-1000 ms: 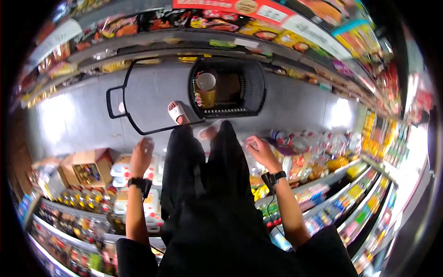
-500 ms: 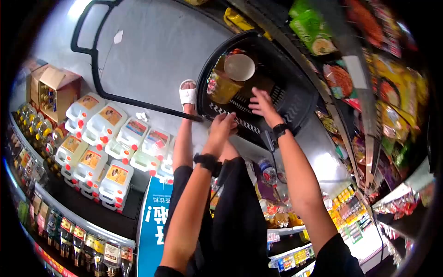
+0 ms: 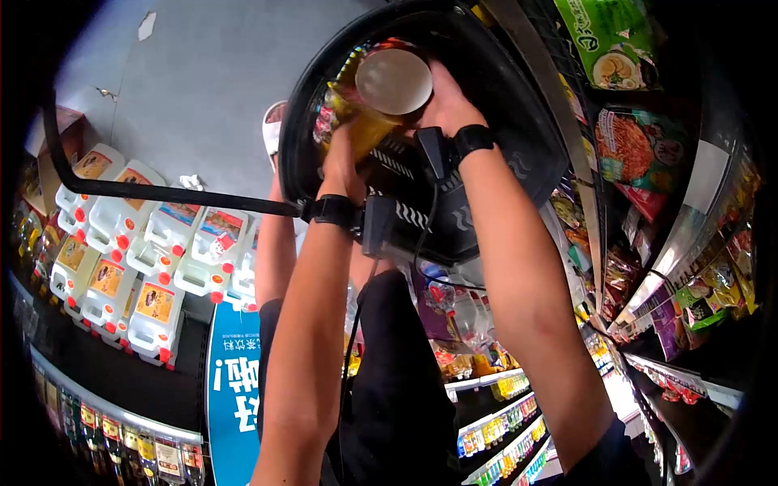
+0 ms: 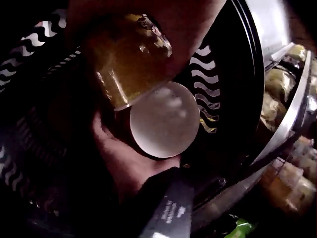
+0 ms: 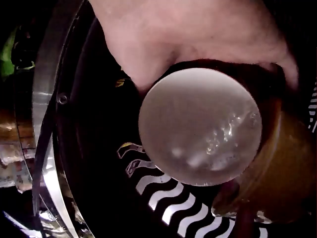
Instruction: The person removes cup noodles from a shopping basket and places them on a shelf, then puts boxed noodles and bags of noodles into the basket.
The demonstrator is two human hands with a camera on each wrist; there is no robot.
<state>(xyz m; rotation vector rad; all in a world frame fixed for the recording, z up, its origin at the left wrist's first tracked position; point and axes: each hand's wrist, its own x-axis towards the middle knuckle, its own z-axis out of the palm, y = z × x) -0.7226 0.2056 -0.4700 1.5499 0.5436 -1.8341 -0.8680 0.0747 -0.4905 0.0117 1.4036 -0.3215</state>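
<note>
A black shopping basket [image 3: 519,138] holds a round white-topped tub [image 3: 395,83] and a yellow packet [image 3: 373,138] with a clear, glossy side. Curled round the tub's side is my right hand [image 3: 450,97], seen along the top of the right wrist view with the white top [image 5: 198,129] below it. My left hand [image 3: 344,158] grips the packet at its near left side. In the left wrist view the packet [image 4: 126,59] overlaps the tub's edge. Parts of the fingers are hidden behind the two things.
The basket's raised handle [image 3: 178,194] stretches out to the left over the grey floor [image 3: 211,73]. White jugs [image 3: 154,308] with red caps stand at left beside a blue sign [image 3: 235,373]. Shelves with noodle packs [image 3: 636,146] run along the right.
The view has turned and come closer over the basket. Both hands have come from beside the legs, over the rim, down into the basket and taken hold of the tub and packet.
</note>
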